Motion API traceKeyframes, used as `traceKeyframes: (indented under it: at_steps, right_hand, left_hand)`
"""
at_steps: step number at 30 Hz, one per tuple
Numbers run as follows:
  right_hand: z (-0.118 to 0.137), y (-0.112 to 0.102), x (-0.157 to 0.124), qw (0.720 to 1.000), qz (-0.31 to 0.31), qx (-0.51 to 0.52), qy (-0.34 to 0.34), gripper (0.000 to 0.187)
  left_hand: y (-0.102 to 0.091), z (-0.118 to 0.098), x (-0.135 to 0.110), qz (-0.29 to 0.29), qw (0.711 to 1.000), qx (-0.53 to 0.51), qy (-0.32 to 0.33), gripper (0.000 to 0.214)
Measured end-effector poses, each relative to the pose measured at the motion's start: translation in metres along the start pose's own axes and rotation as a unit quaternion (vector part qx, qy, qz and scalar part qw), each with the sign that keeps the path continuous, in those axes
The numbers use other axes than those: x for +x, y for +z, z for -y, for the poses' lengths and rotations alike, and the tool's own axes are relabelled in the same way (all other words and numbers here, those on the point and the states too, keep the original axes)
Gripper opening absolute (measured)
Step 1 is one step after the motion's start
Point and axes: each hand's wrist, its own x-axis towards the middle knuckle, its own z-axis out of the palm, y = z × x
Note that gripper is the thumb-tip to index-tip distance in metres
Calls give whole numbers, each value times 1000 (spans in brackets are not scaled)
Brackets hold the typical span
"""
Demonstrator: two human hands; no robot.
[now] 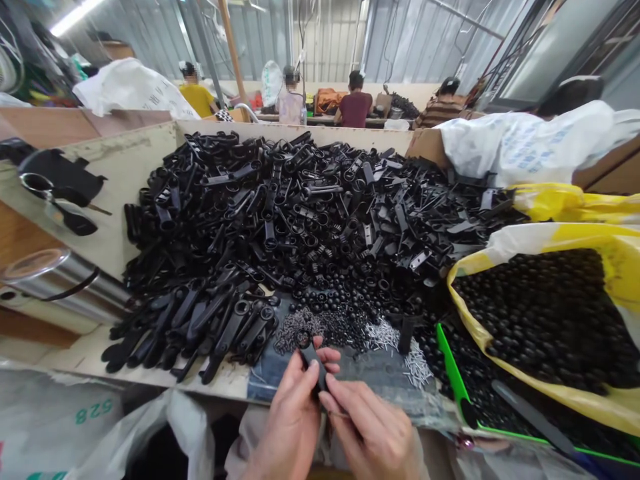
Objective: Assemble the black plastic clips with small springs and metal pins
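My left hand (293,417) is closed round a black plastic lever-shaped part (311,357) with a ring at its top end, held upright near the table's front edge. My right hand (373,430) pinches at the lower end of the same part, fingertips pressed together against it. Just beyond the hands lie small dark springs (300,327) and a scatter of thin silver pins (395,337) on a dark sheet. A large heap of the same black plastic parts (300,213) fills the table behind.
A yellow-and-white bag (620,267) of small black beads sits at the right, over a green-rimmed tray (447,363). A steel flask (60,280) lies at the left. White sacks hang below the table. Several people sit at a bench at the back.
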Motion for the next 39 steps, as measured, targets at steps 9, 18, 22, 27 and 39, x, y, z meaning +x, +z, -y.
traceKeyframes:
  at_steps: [9, 18, 22, 27, 39]
  right_hand:
    - [4, -1, 3, 999, -7, -33, -14, 15]
    - [2, 6, -3, 999, 38, -13, 17, 19]
    - [0, -9, 6, 989, 30, 91, 110, 18]
    - [-14, -32, 36, 901, 83, 233, 356, 25]
    - [-6, -11, 30, 875, 176, 309, 328, 16]
  left_hand:
    - [1, 7, 0, -61, 998, -11, 0, 41]
    - [-13, 26, 3, -75, 992, 86, 50, 49]
    - [-11, 16, 3, -73, 984, 146, 76, 50]
    - [-3, -5, -8, 30, 966, 253, 40, 47]
    - [-30, -5, -26, 64, 881, 451, 128, 33]
